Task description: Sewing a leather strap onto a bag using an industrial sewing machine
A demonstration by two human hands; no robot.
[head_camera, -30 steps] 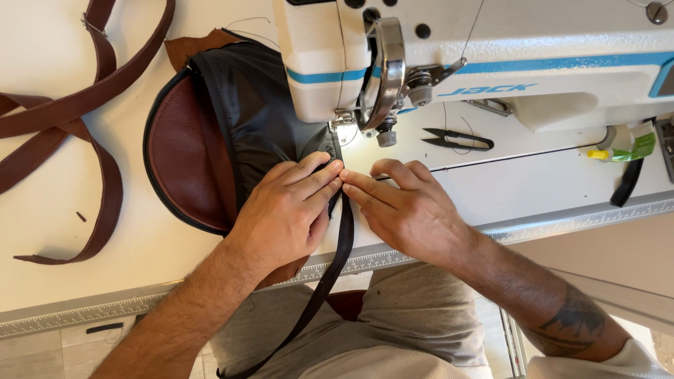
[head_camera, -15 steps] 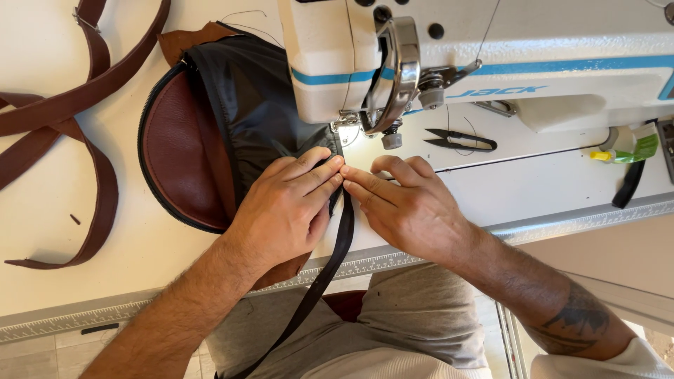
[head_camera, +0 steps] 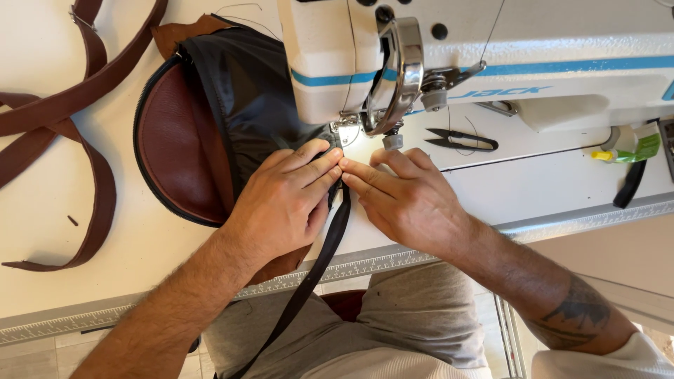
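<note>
At the far left, brown leather straps (head_camera: 77, 105) lie loose on the white surface (head_camera: 126, 238). Next to them lies a round brown leather bag piece (head_camera: 175, 140) with a dark zipper around its edge, and black lining fabric (head_camera: 246, 98) is spread over its right part and goes under the head of the white sewing machine (head_camera: 456, 49). The left hand (head_camera: 284, 203) lies flat on the black lining, with the fingers (head_camera: 319, 161) together and pressed down on the fabric just in front of the needle area. A black zipper tape (head_camera: 323, 260) runs from between the two hands down over the edge of the surface. The right hand (head_camera: 407, 200) is just beside it; its fingertips touch those of the left hand and pinch the tape there. Further right, small black thread snips (head_camera: 460, 139) lie on the machine bed.
</note>
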